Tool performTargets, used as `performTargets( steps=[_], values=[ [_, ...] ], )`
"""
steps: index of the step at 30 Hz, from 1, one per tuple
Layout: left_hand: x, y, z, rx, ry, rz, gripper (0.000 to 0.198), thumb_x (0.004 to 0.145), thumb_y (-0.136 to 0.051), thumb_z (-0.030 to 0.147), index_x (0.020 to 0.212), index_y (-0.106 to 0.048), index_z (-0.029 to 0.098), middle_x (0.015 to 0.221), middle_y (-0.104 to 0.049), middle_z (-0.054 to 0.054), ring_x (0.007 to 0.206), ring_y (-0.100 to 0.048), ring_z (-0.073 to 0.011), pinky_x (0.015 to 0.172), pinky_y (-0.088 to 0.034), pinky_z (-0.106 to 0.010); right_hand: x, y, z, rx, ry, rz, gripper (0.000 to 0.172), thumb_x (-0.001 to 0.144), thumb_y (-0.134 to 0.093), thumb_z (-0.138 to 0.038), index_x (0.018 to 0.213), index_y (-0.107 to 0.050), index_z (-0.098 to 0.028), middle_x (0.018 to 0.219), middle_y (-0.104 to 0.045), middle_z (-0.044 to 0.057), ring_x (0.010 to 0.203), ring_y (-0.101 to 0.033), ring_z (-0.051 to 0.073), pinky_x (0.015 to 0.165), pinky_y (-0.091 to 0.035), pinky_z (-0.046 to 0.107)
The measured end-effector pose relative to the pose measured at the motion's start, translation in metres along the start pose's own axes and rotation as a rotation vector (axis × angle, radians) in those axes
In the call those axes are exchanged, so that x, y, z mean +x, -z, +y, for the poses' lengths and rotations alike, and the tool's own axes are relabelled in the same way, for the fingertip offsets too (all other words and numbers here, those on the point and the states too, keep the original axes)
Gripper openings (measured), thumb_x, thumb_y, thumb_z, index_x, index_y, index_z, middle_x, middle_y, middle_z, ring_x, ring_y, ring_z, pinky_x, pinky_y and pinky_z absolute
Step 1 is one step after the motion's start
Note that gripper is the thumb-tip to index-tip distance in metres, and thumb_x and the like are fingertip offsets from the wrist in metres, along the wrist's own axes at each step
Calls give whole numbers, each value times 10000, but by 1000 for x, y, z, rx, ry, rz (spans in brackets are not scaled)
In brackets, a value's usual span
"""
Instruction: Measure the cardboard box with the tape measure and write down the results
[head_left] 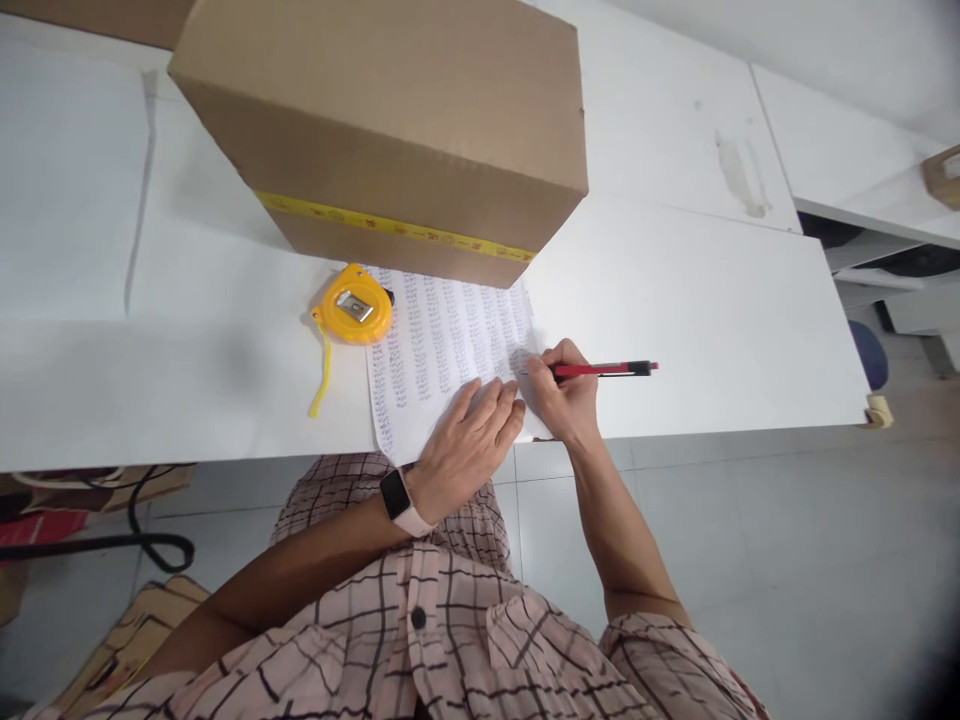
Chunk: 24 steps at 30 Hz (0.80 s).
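A sheet of paper covered in columns of handwriting lies at the table's front edge, its far end reaching to the cardboard box. My left hand rests flat on its lower part, fingers stretched out, a smartwatch on the wrist. At the paper's right edge, my right hand grips a red and black pen, its tip end toward the paper and hidden by the fingers. A yellow tape measure with a yellow strap sits on the paper's left edge.
The large cardboard box, banded with yellow printed tape, stands just behind the paper on the white table. A white sheet lies at the left. Cables and flattened cardboard are below the table at left; an open shelf is at far right.
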<state>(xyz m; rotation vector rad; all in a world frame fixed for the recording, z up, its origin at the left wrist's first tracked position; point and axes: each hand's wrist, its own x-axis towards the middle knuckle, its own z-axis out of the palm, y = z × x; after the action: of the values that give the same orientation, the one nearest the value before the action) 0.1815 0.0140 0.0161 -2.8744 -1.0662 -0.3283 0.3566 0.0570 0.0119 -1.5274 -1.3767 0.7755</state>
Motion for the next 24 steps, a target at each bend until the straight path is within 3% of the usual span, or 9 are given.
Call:
performTargets(
  steps=[24],
  values=[
    [0,0,0,-31,5,-7,398,1037,-437,176,1411,-513,63,1512,-518,-185,1404,-480,-291,1210,-360,-489,1,-1,-2,-36,-12,31,256,860,-622,-253,684,-438,-230,608,-431,-68,556,-408,98,547,-352,269]
  ],
)
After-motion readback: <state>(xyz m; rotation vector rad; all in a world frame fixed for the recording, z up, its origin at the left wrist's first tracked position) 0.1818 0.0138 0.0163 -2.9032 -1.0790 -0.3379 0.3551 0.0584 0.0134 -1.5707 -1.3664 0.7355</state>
